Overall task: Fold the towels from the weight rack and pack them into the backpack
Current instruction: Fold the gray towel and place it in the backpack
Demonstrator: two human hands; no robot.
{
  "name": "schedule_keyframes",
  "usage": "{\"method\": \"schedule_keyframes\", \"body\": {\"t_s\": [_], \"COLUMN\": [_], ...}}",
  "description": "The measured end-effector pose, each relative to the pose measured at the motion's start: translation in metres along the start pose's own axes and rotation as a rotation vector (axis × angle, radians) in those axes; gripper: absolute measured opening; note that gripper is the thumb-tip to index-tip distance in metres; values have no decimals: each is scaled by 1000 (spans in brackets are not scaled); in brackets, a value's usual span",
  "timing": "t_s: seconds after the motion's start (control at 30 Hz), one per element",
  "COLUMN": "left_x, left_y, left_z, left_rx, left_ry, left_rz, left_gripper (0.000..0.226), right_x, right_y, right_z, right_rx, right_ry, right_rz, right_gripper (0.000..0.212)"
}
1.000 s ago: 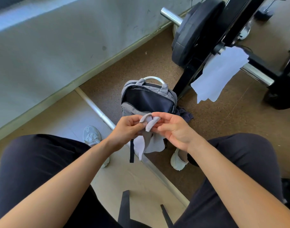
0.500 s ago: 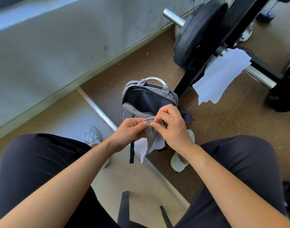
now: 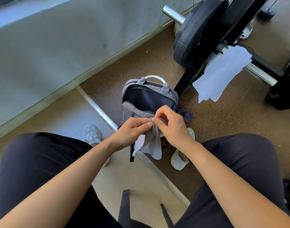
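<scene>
Brown speckled floor (image 3: 141, 63), grey wall (image 3: 58, 38) filling 9 to 12 o'clock, with a pale board (image 3: 66, 116) laid along the wall's base at 8 o'clock. Person seated; dark trousers (image 3: 33, 170) occupy 7 and 5 o'clock, knees apart. Black rack (image 3: 236, 18) at 1 to 2 o'clock, carrying one black plate (image 3: 195, 33) on a chrome bar. Backpack (image 3: 137, 111), grey, stands upright on the floor just above frame centre. Its main compartment is unzipped and gaping with the dark lining visible, and its handle end points to 12 o'clock, just beside the rack's foot. White towel (image 3: 221, 73) is draped over the rack's lower chrome bar at 2 o'clock and hangs free, well apart from the backpack. Grey towel (image 3: 151, 145) is at frame centre, held in the air in front of the backpack's front panel, between the knees. Its top edge is bunched and the rest hangs loose toward 6 o'clock. Left hand (image 3: 129, 134) pinches that bunched edge between thumb and forefinger. Right hand (image 3: 172, 129) pinches the same edge from the 3 o'clock side, fingers curled, its fingertips nearly touching the left hand's. Two pale shoes (image 3: 91, 134) flank the backpack at 9 and 4 o'clock. A dark cloth (image 3: 186, 115) lies against the backpack's 3 o'clock side.
</scene>
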State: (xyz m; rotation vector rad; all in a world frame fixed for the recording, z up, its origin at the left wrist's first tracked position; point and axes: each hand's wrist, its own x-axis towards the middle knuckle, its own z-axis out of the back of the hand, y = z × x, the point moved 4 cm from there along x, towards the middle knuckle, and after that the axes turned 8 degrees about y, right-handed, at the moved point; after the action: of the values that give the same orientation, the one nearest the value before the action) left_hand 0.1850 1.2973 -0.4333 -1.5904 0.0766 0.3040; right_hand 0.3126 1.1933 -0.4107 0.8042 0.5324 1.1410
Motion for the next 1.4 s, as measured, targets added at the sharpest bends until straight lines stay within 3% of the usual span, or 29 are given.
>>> {"method": "schedule_keyframes", "body": {"t_s": [0.13, 0.3, 0.4, 0.53, 0.73, 0.87, 1.07, 1.23, 1.3, 1.4], "left_x": [0, -1, 0, 2, 2, 4, 7, 3, 3, 9], "left_y": [1, -3, -1, 2, -3, -7, -4, -9, -9, 6], "left_z": [1, 6, 12, 10, -5, -5, -8, -4, -4, 0], "left_rx": [46, 76, 189, 367, 149, 62, 213, 407, 427, 530], "left_ry": [-75, -180, -230, -163, -7, -44, -108, -203, -176, -62], "left_rz": [-24, -77, -121, -94, -97, -147, -163, -245, -250, -133], "left_gripper": [39, 7, 17, 27, 18, 16, 1, 4, 7, 32], "right_x": [5, 2, -2, -4, -6, -8, -11, -12, -12, -13], "right_y": [-2, -5, -7, -7, -5, -1, -2, -1, 2, 5], "right_z": [-1, 7, 11, 16, 20, 21, 23, 27, 27, 33], "right_rx": [-60, -40, 53, 148, 176, 190, 197, 146, 186, 218], "right_ry": [53, 83, 113, 95, 90, 99, 192, 156, 102, -25], "right_rz": [20, -30, -92, -109, -114, -108, -156, -165, -141, -110], "right_gripper": [9, 19, 14, 13, 12, 8, 8, 4, 5, 7]}}
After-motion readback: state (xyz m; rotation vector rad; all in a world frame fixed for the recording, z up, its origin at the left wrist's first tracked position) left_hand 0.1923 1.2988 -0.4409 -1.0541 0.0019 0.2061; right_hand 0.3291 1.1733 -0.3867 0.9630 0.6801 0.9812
